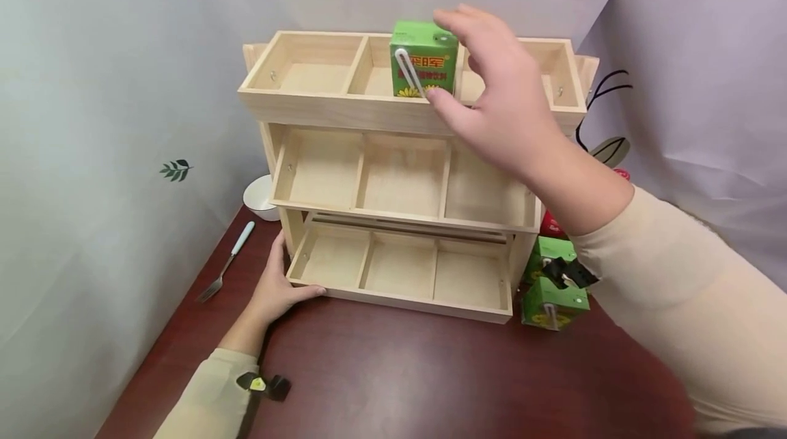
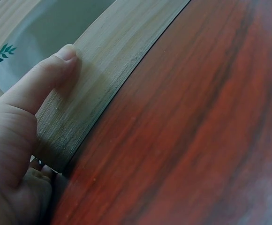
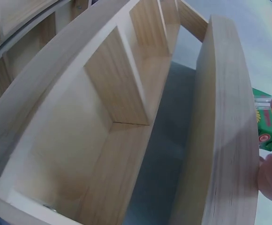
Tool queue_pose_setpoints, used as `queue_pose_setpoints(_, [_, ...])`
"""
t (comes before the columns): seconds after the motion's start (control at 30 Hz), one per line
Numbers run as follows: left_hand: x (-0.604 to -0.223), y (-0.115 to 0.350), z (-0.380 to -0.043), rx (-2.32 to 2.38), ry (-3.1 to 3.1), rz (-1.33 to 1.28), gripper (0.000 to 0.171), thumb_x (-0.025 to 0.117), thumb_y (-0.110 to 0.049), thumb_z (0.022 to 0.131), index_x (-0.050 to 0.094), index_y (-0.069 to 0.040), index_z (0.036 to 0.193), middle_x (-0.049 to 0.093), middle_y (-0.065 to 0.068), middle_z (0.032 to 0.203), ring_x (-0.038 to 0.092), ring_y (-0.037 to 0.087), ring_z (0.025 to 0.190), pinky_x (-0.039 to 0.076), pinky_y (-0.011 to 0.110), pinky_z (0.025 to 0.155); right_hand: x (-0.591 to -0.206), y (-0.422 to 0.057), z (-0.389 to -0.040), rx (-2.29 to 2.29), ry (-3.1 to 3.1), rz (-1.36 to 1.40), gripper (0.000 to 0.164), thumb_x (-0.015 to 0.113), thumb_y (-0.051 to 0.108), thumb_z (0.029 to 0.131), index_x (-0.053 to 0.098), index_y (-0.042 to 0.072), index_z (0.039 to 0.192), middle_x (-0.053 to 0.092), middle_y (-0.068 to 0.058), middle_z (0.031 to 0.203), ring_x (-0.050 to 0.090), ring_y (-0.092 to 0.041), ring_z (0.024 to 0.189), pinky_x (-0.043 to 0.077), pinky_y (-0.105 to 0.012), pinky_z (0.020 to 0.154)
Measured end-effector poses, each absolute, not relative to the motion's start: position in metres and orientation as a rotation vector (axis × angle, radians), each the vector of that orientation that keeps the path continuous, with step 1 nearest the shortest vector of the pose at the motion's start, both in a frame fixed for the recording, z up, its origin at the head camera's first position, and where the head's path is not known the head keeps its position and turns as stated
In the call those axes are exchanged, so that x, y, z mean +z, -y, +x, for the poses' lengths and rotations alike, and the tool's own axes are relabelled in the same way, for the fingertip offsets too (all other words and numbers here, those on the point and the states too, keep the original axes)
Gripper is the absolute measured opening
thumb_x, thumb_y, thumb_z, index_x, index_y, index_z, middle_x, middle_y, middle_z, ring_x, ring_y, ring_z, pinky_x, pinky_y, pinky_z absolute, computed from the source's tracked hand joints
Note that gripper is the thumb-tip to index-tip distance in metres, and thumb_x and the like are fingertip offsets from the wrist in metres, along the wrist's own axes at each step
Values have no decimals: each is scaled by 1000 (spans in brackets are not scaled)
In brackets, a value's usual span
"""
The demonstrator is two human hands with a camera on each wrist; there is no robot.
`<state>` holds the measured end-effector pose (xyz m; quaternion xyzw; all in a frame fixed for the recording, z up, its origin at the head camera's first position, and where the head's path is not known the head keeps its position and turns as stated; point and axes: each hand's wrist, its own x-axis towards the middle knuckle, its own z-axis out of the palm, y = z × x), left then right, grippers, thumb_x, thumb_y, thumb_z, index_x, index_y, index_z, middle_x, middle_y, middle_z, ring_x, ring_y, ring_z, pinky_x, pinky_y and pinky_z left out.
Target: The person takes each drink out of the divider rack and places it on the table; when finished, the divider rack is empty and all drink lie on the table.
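A three-tier wooden display rack (image 1: pixel 399 210) with divided trays stands on the dark red table (image 1: pixel 393 371). A green drink carton (image 1: pixel 424 60) with a white straw on its front stands upright in the top tier's middle compartment, its base hidden by the front rail. My right hand (image 1: pixel 507 87) is spread beside the carton, thumb by the straw's lower end and fingertips over the top right corner. In the right wrist view, part of the carton (image 3: pixel 269 122) shows past a wooden board. My left hand (image 1: pixel 279 289) grips the rack's lower left corner, thumb along the bottom tray's front board (image 2: pixel 96 77).
Two more green drink cartons (image 1: pixel 556 306) stand on the table by the rack's right side, with a red object (image 1: pixel 551 224) behind them. On the left are a white bowl (image 1: pixel 261 199) and a fork (image 1: pixel 227 261) with a pale handle. Pale cloth walls (image 1: pixel 123 118) surround the table.
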<state>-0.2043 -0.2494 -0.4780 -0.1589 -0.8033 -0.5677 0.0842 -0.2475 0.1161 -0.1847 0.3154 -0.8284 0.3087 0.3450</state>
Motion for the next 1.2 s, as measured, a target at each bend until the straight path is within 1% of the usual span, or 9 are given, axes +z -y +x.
queue_pose_setpoints(0.03, [-478,249,-204,-1698,2394,-471,132,95,-6,54,11,-16,155,31,15,147,36,37,129,37,27,99,-184,-115,-248,800,2154,829,58,72,19,85,52,14,139,47,-1,142,33,-2,133,43,-26,96])
queue_pose_setpoints(0.07, [-478,249,-204,-1696,2392,-468,132,95,-6,54,12,-16,155,31,15,147,36,36,129,37,27,99,-183,-114,-248,817,2166,831,58,72,18,85,52,14,139,46,-1,143,34,-2,132,43,-26,96])
queue_pose_setpoints(0.23, [-475,250,-203,-1706,2390,-461,132,95,-5,53,12,-17,155,32,13,148,36,35,130,38,30,99,-181,-111,-249,1019,2207,807,55,67,6,88,50,13,140,44,-1,142,50,-7,120,46,-21,91])
queue_pose_setpoints(0.3, [-475,250,-204,-1706,2394,-466,132,95,-5,53,12,-17,155,31,13,148,36,35,130,37,31,100,-178,-110,-249,1076,2231,790,55,65,3,88,50,12,140,45,-1,140,54,-10,115,46,-20,90])
queue_pose_setpoints(0.5, [-474,252,-208,-1704,2373,-496,132,95,-4,53,12,-15,155,31,16,147,37,37,130,38,27,99,-174,-111,-250,1040,2316,755,53,66,2,88,54,15,137,53,0,131,57,-12,114,45,-18,90])
queue_pose_setpoints(0.77, [-474,254,-206,-1681,2398,-472,131,95,-5,54,13,-14,155,32,14,147,37,34,130,36,24,100,-180,-112,-253,1094,2269,747,52,67,-2,86,59,16,134,54,-3,124,58,-10,110,46,-18,89])
queue_pose_setpoints(0.87, [-475,254,-206,-1690,2388,-476,131,95,-4,54,13,-13,155,32,15,147,36,35,130,36,25,100,-177,-109,-244,1171,2240,738,50,66,-6,85,61,12,131,55,-4,123,58,-11,110,46,-19,89])
queue_pose_setpoints(1.0, [-477,253,-206,-1732,2351,-509,130,94,-1,54,13,-12,155,31,18,147,37,40,128,39,27,99,-170,-104,-229,1290,2192,727,44,65,-10,85,64,6,126,57,-6,122,57,-13,111,47,-21,90])
queue_pose_setpoints(1.2, [-479,253,-207,-1747,2335,-528,130,94,0,54,12,-13,155,30,20,147,37,42,128,38,26,99,-172,-105,-227,1372,2096,763,38,65,-11,84,67,1,120,59,-6,119,59,-15,110,48,-24,90])
